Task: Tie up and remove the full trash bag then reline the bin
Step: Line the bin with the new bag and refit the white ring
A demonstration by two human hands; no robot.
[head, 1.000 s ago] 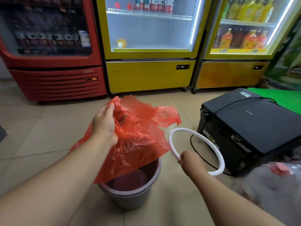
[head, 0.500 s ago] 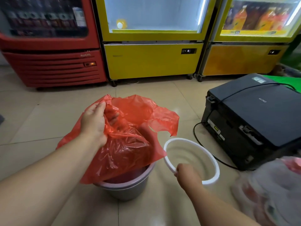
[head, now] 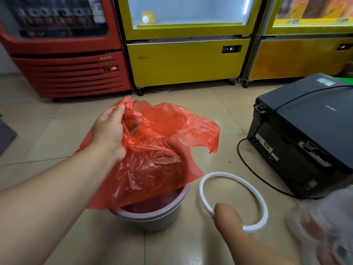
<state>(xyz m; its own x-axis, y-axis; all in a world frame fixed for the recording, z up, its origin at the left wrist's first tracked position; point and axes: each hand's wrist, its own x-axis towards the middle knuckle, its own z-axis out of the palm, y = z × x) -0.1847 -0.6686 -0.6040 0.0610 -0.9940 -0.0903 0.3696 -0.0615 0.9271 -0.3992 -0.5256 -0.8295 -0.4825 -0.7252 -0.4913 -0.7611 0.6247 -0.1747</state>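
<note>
A thin red plastic bag (head: 158, 159) hangs crumpled over the small grey bin (head: 152, 220) on the tiled floor, its lower end inside the bin. My left hand (head: 108, 134) grips the bag's upper edge above the bin. To the right of the bin, my right hand (head: 227, 217) holds a white plastic ring (head: 254, 190) low over the floor, fingers wrapped around its near side. At the lower right lies a blurred clear bag (head: 324, 226) with reddish contents.
A black printer (head: 305, 131) with a black cable (head: 254, 169) sits on the floor at the right. A red drinks fridge (head: 66, 73) and two yellow ones (head: 187, 62) stand along the back. Tiled floor lies between them and the bin.
My right hand has lowered the white ring toward the floor beside the bin. My left hand keeps its hold on the red bag above the bin. The view has tilted downward.
</note>
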